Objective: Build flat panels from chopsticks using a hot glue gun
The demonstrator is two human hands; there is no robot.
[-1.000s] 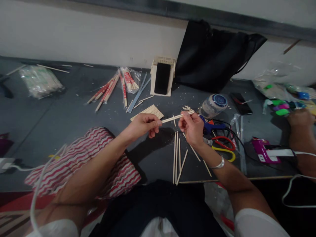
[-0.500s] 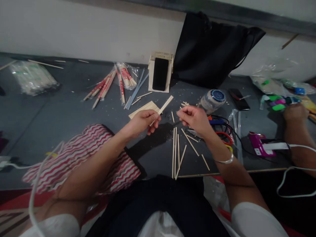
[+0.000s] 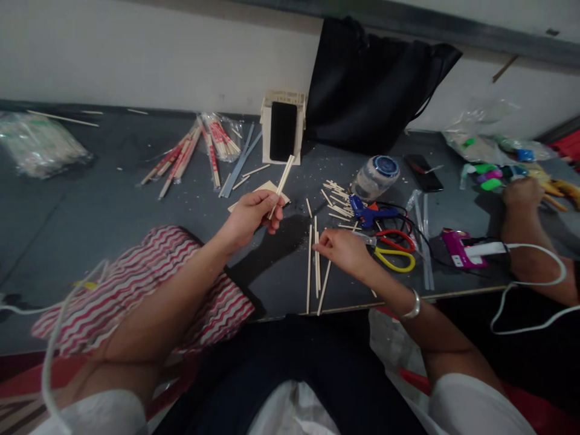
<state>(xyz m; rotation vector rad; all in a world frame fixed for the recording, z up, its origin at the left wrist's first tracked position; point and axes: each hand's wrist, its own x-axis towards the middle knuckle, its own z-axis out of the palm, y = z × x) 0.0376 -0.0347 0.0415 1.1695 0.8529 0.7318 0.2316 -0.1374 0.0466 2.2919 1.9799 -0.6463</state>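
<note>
Pinched in my left hand (image 3: pixel 256 216) are a few pale wooden sticks (image 3: pixel 286 175), pointing up and away. Beneath that hand lies a flat panel of joined sticks (image 3: pixel 270 188), partly covered. My right hand (image 3: pixel 342 249) is closed at the near end of the work area, its fingertips at the loose long sticks (image 3: pixel 310 272) on the table; whether it grips one is too small to tell. Short stick pieces (image 3: pixel 338 199) lie beyond it. Close by are a blue glue gun (image 3: pixel 374 212) and scissors (image 3: pixel 395 258) with red and yellow handles.
A jar (image 3: pixel 376 178), a black bag (image 3: pixel 376 90) and a phone on a stand (image 3: pixel 283 132) are at the back. Packaged chopsticks (image 3: pixel 181 154) lie left of centre, striped cloth (image 3: pixel 149 290) front left. Another person's hand (image 3: pixel 523 193) rests at right.
My right hand has moved down toward the long sticks, uncovering the glue gun and short pieces. My left hand still holds its sticks, now tilted more upright. The view has shifted slightly.
</note>
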